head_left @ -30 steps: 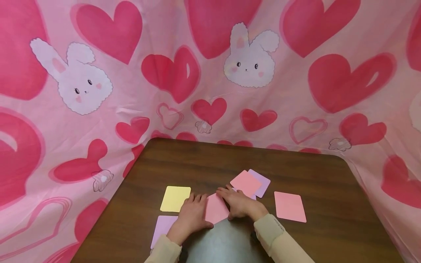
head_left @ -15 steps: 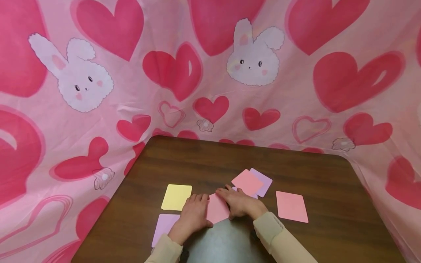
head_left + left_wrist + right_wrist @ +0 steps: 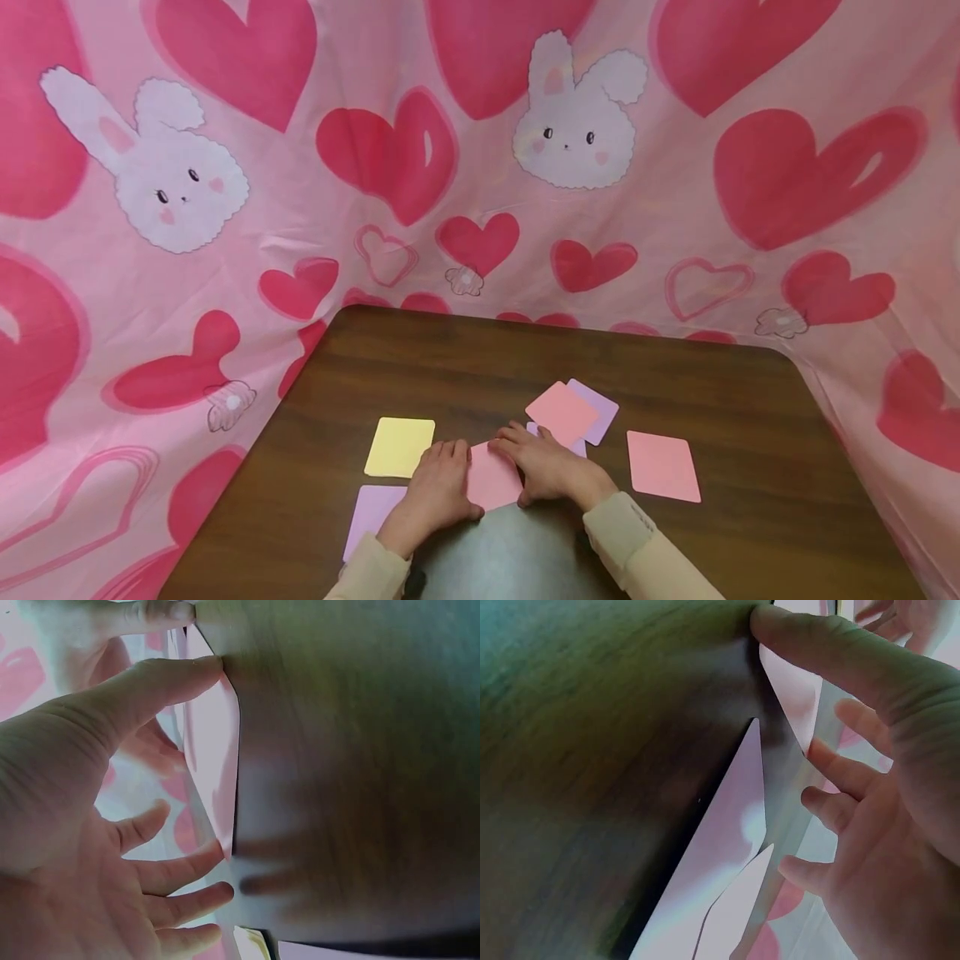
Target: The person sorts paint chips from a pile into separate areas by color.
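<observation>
Pink card [image 3: 492, 482] sits lower centre of the head view, between both hands. Left hand [image 3: 435, 482] and right hand [image 3: 546, 467] flank it, fingers nearly straight, pressing its edges. Nothing gripped.

Left hand [image 3: 82, 847]: fills the left side, palm seen from close, fingers spread and fairly straight.
Thumb [image 3: 161, 682]: stretched toward the upper middle, tip touching the near edge of the pink card [image 3: 217, 761].
Fingertips [image 3: 214, 855]: reaching the card's lower end, resting on it.
Pink card: lying flat on the dark wooden table [image 3: 352, 765], seen edge-on as a narrow strip.
Other hand [image 3: 139, 619]: at the top edge, one finger touching the card's upper end.
Background: blurred pink cloth with red patches [image 3: 19, 675] behind the hand.
</observation>
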{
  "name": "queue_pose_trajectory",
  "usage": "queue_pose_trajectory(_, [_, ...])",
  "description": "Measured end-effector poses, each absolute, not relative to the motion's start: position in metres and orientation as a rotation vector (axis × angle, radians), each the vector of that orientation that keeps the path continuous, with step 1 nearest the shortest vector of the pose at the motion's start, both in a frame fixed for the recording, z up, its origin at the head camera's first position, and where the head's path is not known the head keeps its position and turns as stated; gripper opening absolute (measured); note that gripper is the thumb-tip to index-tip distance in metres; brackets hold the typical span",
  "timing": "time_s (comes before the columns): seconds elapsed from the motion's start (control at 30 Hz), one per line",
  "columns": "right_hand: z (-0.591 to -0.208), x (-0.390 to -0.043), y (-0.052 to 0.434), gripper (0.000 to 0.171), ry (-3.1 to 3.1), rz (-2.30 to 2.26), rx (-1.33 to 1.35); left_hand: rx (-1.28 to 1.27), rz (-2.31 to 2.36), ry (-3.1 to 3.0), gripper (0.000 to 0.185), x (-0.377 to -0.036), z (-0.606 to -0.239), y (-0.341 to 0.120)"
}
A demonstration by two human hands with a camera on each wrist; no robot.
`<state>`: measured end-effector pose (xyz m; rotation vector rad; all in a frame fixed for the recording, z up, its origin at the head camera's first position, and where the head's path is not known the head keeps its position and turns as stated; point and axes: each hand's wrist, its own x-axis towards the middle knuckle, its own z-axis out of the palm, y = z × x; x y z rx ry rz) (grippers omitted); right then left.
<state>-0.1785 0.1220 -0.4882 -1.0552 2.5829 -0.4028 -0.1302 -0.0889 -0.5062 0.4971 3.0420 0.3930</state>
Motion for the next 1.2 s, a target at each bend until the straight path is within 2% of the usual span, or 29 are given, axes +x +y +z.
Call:
queue_pose_trajectory(0.13, [-0.489, -0.175, 0.125, 0.090, 2.607, -0.396, -1.060, 0.533, 0.394, 3.044, 0.074, -0.129, -0.505, -0.089])
queue_pose_trajectory(0.23, [-0.490, -0.171, 0.133, 0.090, 2.626, -0.433, -1.039, 0.544, 0.413, 3.012, 0.081, -0.129, -0.504, -0.087])
queue_pose_trajectory(0.37, [-0.486, -0.166, 0.155, 0.090, 2.649, -0.533, -0.943, 0.573, 0.442, 2.962, 0.093, -0.134, -0.500, -0.079])
queue_pose_trajectory(0.47, [-0.479, -0.165, 0.176, 0.089, 2.668, -0.592, -0.839, 0.627, 0.436, 2.949, 0.095, -0.143, -0.495, -0.066])
queue_pose_trajectory(0.63, [-0.467, -0.164, 0.217, 0.088, 2.713, -0.639, -0.712, 0.759, 0.432, 2.907, 0.090, -0.164, -0.484, -0.031])
queue_pose_trajectory(0.87, [-0.459, -0.164, 0.284, 0.092, 2.779, -0.763, -0.572, 0.963, 0.333, 2.883, 0.091, -0.194, -0.474, 0.040])
queue_pose_trajectory(1.2, [-0.466, -0.156, 0.349, 0.099, 2.611, -0.950, -0.343, 1.052, 0.161, 2.794, 0.096, -0.211, -0.488, 0.116])
